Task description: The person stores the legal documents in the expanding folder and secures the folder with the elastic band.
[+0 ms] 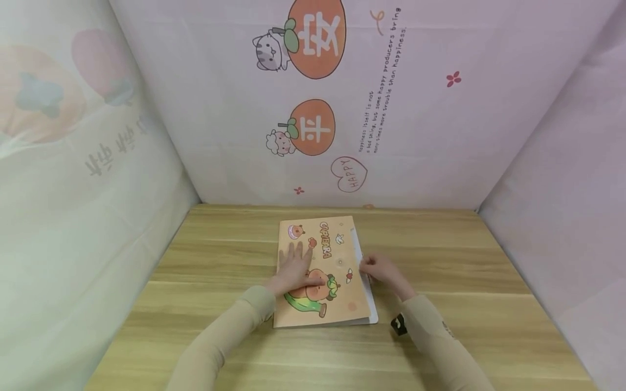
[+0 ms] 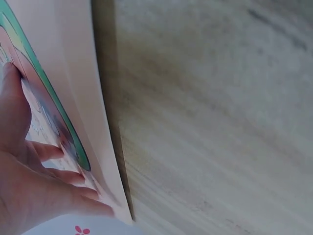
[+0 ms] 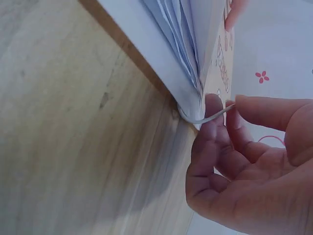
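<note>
A peach-coloured paper folder (image 1: 342,301) with cartoon capybara prints lies on the wooden table. My left hand (image 1: 293,271) rests on its cover, fingers spread; in the left wrist view the thumb (image 2: 12,90) lies on the printed picture. At the folder's right edge, my right hand (image 1: 383,270) pinches a thin white string (image 3: 208,119) between thumb and fingertips. That string loops around the folder's edge in the right wrist view. White papers (image 3: 178,39) show inside the folder, between its covers.
The wooden table (image 1: 220,260) meets a printed white cloth backdrop (image 1: 220,136) at its far edge. Cloth walls also stand at the left and right. A small black object (image 1: 398,324) shows beside the right sleeve (image 1: 427,320).
</note>
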`<state>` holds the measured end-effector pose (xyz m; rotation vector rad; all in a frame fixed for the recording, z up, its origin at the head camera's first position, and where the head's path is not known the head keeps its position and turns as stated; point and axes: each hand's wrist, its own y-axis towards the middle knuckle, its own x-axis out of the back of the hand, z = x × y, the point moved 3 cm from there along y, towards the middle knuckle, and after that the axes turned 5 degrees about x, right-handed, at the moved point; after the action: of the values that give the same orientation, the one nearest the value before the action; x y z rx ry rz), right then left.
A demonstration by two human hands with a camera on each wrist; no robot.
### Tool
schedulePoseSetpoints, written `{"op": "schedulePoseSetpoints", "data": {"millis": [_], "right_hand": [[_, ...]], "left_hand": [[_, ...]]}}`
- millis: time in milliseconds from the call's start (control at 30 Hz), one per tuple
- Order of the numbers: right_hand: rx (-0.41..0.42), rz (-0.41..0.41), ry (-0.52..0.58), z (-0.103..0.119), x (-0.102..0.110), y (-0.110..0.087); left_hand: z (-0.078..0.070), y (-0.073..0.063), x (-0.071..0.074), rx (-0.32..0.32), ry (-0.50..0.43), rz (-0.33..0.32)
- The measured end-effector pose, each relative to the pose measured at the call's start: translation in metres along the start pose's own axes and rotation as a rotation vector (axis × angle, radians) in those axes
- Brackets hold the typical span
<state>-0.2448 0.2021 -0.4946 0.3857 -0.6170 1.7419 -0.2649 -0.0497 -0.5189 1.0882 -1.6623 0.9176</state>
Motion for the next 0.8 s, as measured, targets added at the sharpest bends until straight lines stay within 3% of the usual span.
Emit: {"op": "schedulePoseSetpoints", "data": {"millis": [167, 400, 533, 800], "right_hand": [[0.034, 0.001, -0.079, 0.003, -0.003, 0.008], [0.127, 0.026, -0.108, 0.011, -0.005, 0.020], [0.189, 0.052, -0.144, 0.012, -0.007, 0.025], [0.212, 0.051, -0.211, 0.013, -0.012, 0.032]], "left_hand": [[0.000, 0.003, -0.001, -0.067, 0.059, -0.011], [0.001, 0.003, 0.003, -0.175, 0.035, -0.017], [0.004, 0.006, 0.005, -0.252, 0.035, 0.018], [0.009, 0.009, 0.010, -0.352, 0.064, 0.078]]}}
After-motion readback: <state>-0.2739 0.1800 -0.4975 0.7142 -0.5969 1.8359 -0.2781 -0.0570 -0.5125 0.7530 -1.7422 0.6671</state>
